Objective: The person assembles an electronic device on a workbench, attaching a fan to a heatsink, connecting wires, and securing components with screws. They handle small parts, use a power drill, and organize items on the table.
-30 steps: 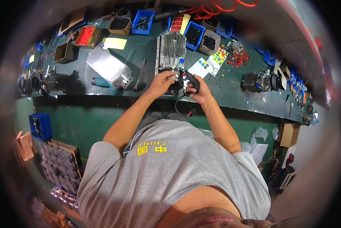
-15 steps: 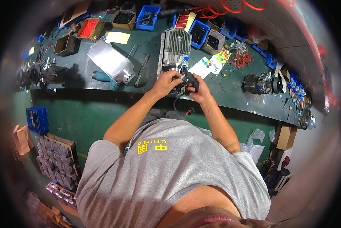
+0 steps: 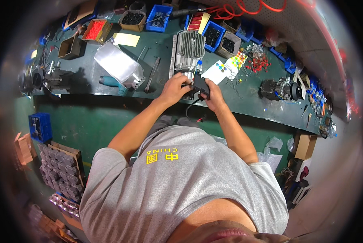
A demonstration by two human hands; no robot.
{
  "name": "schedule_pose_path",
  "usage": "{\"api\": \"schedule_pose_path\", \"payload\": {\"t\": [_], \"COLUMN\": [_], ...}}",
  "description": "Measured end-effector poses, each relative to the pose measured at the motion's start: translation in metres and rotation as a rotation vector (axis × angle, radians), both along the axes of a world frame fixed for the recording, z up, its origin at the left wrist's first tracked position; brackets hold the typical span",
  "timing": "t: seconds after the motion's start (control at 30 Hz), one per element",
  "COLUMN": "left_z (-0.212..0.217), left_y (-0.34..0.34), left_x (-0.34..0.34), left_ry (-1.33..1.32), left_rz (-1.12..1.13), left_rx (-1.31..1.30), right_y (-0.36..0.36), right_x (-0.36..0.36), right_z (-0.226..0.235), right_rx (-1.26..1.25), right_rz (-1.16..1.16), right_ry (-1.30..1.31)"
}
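Observation:
Both my hands are at the front edge of the green workbench [image 3: 246, 103]. My left hand [image 3: 174, 88] and my right hand [image 3: 212, 95] together grip a small black box-like part [image 3: 199, 84] with a black cable [image 3: 190, 106] hanging below it. Just beyond them lies a ribbed grey metal housing [image 3: 188, 48], and the black part sits at its near end. My fingers hide most of the black part.
A second smooth silver housing [image 3: 118, 65] lies to the left with a teal-handled tool [image 3: 109, 81] and a wrench [image 3: 153, 69]. Blue bins [image 3: 158, 16], cardboard boxes [image 3: 96, 29] and sheets of coloured stickers [image 3: 221, 69] stand behind. A motor assembly [image 3: 277, 88] sits right. Stacked grey parts [image 3: 62, 168] lie on the floor.
The view has tilted a little, so the bench appears lower in the picture. My hands stay on the black part at the near end of the ribbed housing.

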State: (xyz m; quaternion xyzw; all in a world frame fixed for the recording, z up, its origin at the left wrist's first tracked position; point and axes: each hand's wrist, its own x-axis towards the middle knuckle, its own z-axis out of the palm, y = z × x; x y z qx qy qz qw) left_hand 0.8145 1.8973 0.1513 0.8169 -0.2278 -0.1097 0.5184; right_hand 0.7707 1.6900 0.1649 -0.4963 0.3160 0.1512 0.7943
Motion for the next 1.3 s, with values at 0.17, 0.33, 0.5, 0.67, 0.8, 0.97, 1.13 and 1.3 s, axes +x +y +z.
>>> {"api": "schedule_pose_path", "payload": {"t": [0.17, 0.33, 0.5, 0.67, 0.8, 0.97, 1.13, 1.3], "left_z": [0.022, 0.025, 0.009, 0.023, 0.03, 0.03, 0.026, 0.022], "left_y": [0.017, 0.022, 0.02, 0.02, 0.023, 0.028, 0.021, 0.015], "left_x": [-0.018, -0.035, -0.041, -0.031, -0.015, 0.0, 0.015, 0.028], "left_ry": [0.78, 0.838, 0.756, 0.759, 0.799, 0.792, 0.78, 0.81], "left_rz": [0.055, 0.148, 0.146, 0.103, -0.024, -0.094, -0.159, 0.006], "left_rx": [-0.253, -0.279, -0.404, -0.339, -0.378, -0.339, -0.265, -0.207], "right_y": [0.008, 0.021, 0.016, 0.009, 0.011, -0.019, -0.015, -0.023], "right_x": [-0.016, -0.029, -0.026, -0.027, -0.024, 0.017, 0.055, 0.072], "right_z": [0.006, 0.007, 0.009, 0.021, 0.036, 0.053, 0.04, 0.027], "right_rx": [-0.435, -0.618, -0.637, -0.621, -0.615, -0.817, -1.158, -1.284], "right_rz": [0.215, 0.331, 0.385, 0.461, 0.51, 0.645, 0.912, 1.168], "right_ry": [-0.228, -0.43, -0.478, -0.502, -0.515, -0.668, -0.722, -0.498]}}
